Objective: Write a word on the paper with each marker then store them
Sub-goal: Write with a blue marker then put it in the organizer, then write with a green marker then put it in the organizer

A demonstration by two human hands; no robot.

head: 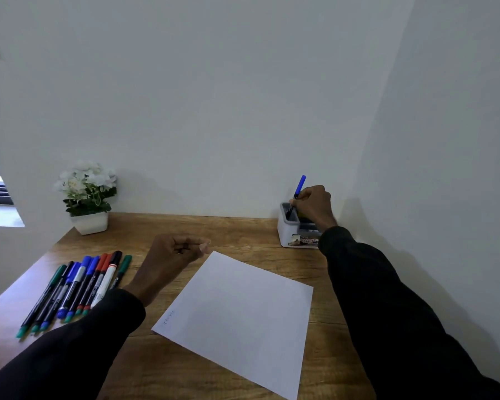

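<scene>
Nearest me lies the paper [237,316], a white sheet set askew on the wooden surface [162,368], with one faint word near its near-left corner, too small to read. To its left a row of markers [78,290] lies side by side, green, blue, red and black caps, all still capped and clear of the sheet. Just past them the left hand [173,255] hovers by the paper's far corner, its grip curled loosely shut on nothing I can see. Farther back, against the wall, the right hand [313,204] has its grip pinched around a blue marker [296,196], cap up, lower end down inside the white holder [289,229] at the right rear of the surface. A potted white flower [88,194] stands at the far left. To my eye the storing of this first marker is the step in hand: the fingers need only let go once it rests in the compartment. Next, I'd judge, comes a reach to the row for another marker, uncapping it, and writing on open paper clear of the first word.
</scene>
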